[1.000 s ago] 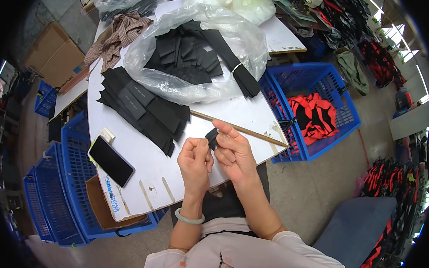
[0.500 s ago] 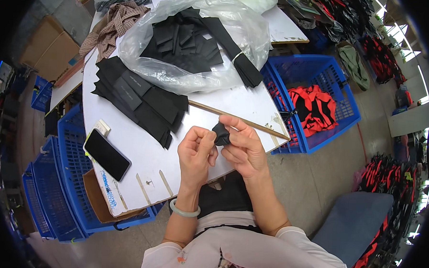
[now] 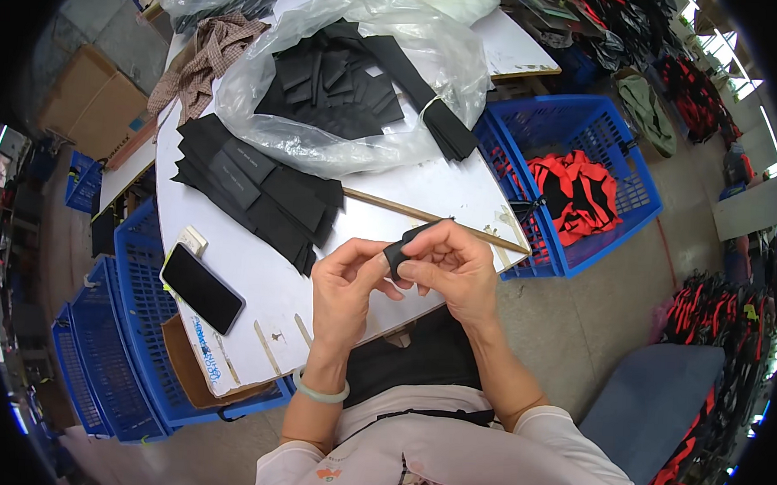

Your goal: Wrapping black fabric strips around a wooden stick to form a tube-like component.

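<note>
Both hands meet over the near edge of a white table [image 3: 425,192]. My left hand [image 3: 345,288] and my right hand [image 3: 450,264] pinch the same small black fabric piece [image 3: 398,250] between fingers and thumbs. A pale green bangle sits on my left wrist. A row of flat black fabric pieces [image 3: 256,189] lies on the table just beyond my left hand. Behind it, a clear plastic bag [image 3: 352,76] holds more black pieces. A thin wooden stick [image 3: 433,218] lies across the table right behind my hands.
A black phone [image 3: 201,287] lies at the table's left near corner. A blue crate [image 3: 582,177] with red and black items stands on the right. More blue crates [image 3: 120,335] stand on the left. A checked cloth [image 3: 208,57] lies at the back left.
My hands have stayed together on the small black piece, turning it between the fingers. The view has shifted slightly; the table objects have not moved.
</note>
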`<state>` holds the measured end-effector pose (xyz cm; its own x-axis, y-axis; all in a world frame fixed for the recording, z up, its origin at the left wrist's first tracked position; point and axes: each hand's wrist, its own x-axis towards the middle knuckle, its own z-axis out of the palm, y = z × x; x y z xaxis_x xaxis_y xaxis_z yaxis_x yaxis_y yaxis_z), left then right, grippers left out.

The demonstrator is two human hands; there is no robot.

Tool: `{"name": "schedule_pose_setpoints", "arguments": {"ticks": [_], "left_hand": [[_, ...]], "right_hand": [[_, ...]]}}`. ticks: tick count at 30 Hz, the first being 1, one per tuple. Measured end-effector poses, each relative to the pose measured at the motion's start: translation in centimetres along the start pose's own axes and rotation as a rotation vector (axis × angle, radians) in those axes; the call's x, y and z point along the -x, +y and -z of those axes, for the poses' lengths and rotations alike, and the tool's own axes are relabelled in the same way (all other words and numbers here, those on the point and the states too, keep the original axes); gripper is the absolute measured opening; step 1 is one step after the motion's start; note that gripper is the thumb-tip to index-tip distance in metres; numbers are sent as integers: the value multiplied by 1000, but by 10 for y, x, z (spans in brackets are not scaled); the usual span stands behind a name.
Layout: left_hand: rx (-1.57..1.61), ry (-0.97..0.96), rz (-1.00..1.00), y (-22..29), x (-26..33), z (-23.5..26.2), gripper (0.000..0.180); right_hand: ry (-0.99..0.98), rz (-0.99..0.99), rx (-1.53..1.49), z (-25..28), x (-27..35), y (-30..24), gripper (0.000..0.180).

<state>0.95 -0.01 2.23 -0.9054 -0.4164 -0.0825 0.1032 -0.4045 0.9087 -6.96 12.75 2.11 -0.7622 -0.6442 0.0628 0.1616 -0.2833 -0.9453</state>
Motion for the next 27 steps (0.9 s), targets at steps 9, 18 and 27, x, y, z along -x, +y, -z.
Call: {"name": "schedule_pose_setpoints", "arguments": {"ticks": [9,18,27], "left_hand": [[-152,129,-120,-13,3,-19,6],[230,109,68,-10,4,-12,30],[146,223,-118,-29,12,-37,30]], "right_hand": [[108,114,-90,-9,-5,-3,21],[424,410,559,1,-6,3,32],[619,524,506,-7,-13,24,18]]}}
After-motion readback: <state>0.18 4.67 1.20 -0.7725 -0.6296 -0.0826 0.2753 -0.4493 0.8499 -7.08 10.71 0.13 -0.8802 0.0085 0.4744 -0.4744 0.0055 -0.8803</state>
